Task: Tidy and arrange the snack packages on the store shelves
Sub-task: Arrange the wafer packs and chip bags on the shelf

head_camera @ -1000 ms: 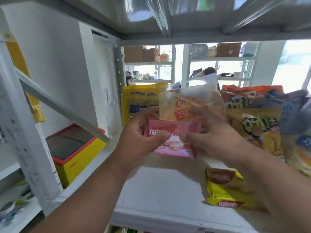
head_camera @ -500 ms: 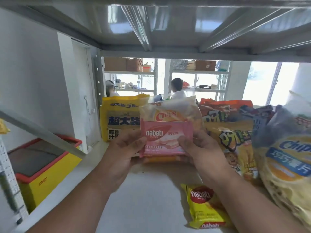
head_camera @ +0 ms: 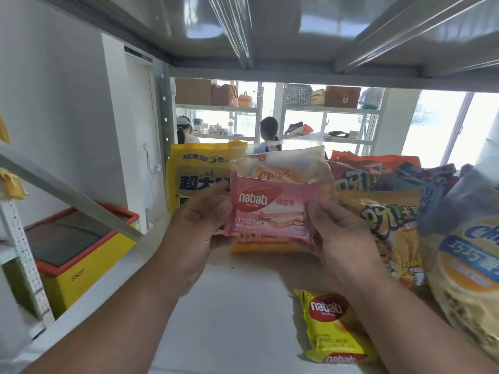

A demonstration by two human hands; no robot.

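Note:
A pink Nabati wafer pack (head_camera: 272, 211) stands upright at the middle of the white shelf (head_camera: 237, 306). My left hand (head_camera: 194, 236) grips its left edge and my right hand (head_camera: 340, 238) grips its right edge. Directly behind it leans a pale Chips bag (head_camera: 286, 166), whose lower part the pink pack hides. A yellow Nabati wafer pack (head_camera: 332, 327) lies flat on the shelf near the front, under my right forearm.
A yellow noodle bag (head_camera: 194, 176) stands at the back left. Orange and yellow snack bags (head_camera: 388, 211) and a large Chips bag (head_camera: 464, 255) crowd the right side. A red and yellow chest (head_camera: 81, 255) sits below left. Two people stand behind the shelf.
Both hands turned the pink pack from tilted to upright and set it squarely in front of the Chips bag. The camera moved in closer and lower under the upper shelf.

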